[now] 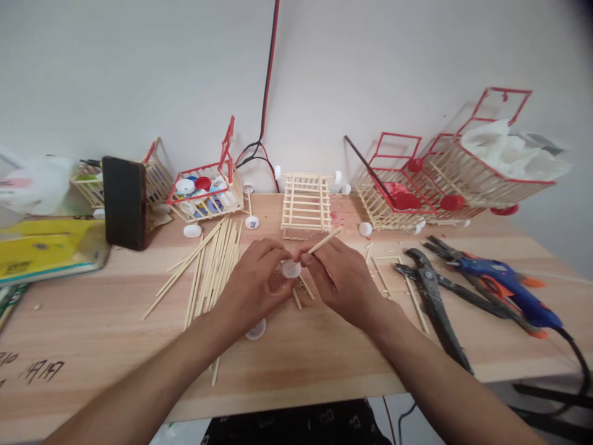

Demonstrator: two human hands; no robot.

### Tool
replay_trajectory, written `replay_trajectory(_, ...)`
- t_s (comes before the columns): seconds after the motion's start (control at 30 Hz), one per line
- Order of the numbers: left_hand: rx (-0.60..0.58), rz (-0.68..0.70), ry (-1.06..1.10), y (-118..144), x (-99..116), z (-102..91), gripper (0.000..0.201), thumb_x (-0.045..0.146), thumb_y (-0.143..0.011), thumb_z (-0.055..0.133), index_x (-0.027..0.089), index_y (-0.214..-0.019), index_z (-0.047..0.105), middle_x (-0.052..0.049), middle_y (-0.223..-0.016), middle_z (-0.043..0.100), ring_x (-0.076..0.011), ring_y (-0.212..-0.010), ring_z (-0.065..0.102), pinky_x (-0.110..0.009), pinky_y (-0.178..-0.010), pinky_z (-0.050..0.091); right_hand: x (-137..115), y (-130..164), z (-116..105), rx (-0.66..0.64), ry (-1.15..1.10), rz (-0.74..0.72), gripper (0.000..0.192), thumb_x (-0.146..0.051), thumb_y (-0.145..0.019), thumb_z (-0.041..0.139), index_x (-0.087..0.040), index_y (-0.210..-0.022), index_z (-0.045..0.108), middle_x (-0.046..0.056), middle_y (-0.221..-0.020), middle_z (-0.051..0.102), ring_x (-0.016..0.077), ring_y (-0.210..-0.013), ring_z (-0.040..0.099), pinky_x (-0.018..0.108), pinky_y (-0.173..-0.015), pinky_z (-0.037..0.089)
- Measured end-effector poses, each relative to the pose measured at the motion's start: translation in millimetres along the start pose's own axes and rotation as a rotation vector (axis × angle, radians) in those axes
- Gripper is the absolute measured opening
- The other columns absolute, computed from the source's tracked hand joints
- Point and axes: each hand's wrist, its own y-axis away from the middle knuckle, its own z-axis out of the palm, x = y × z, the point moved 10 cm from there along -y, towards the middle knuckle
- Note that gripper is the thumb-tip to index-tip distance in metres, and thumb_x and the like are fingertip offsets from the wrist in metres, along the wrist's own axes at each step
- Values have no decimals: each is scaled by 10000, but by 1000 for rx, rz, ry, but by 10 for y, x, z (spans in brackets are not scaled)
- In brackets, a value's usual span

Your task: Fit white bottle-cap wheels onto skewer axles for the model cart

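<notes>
Between my two hands, over the middle of the table, is a translucent white bottle cap (pixel 291 268). My left hand (pixel 257 275) is closed around the cap's left side. In my right hand (pixel 340 275) a wooden stick (pixel 325 240) is pinched; one end points up and right, and the other is close to the cap, its contact hidden by my fingers. Another clear cap (pixel 256 329) lies on the table below my left hand. Just beyond my hands stands a small stick frame (pixel 306 201) with white cap wheels.
Loose sticks (pixel 215 266) lie left of my hands. Stick carts (pixel 204 194) with red trim line the wall; another cart (pixel 391 185) stands at the right. Pliers (pixel 433 303) and a blue glue gun (pixel 509 284) lie right. A phone (pixel 124 203) and yellow packet (pixel 46 247) are left.
</notes>
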Motion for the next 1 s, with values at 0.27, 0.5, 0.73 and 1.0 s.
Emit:
replay_trajectory(0.27,-3,25,-3,-1,-2,16,225,133,-748,576,158,-972,564,-72,-1017,584,-207,-976,524,-365,-865,451,-19,-15,-25,25,23,-20,216,-213,-930,388,-154,-857,583,78,-821,617,192,-804,556,327,-725,433)
replay_trajectory(0.5,-1,28,-20,7,-10,36,226,131,-747,581,159,-971,562,-70,-1007,589,-206,-974,523,-363,-863,451,-6,-16,-11,17,33,-3,216,-225,-929,405,-143,-847,587,80,-816,610,189,-790,554,316,-701,430)
replay_trajectory(0.73,-2,37,-28,17,-1,35,215,147,-753,583,156,-967,562,-71,-1007,588,-209,-965,524,-368,-854,455,13,-23,7,4,12,15,220,-240,-931,403,-158,-852,591,69,-830,617,183,-802,561,309,-710,432)
replay_trajectory(1.0,-15,46,-4,22,-3,49,232,143,-748,585,164,-977,553,-67,-1025,584,-207,-987,517,-374,-886,441,31,-9,-13,24,20,25,204,-251,-925,435,-163,-851,603,62,-809,623,179,-786,569,295,-687,432)
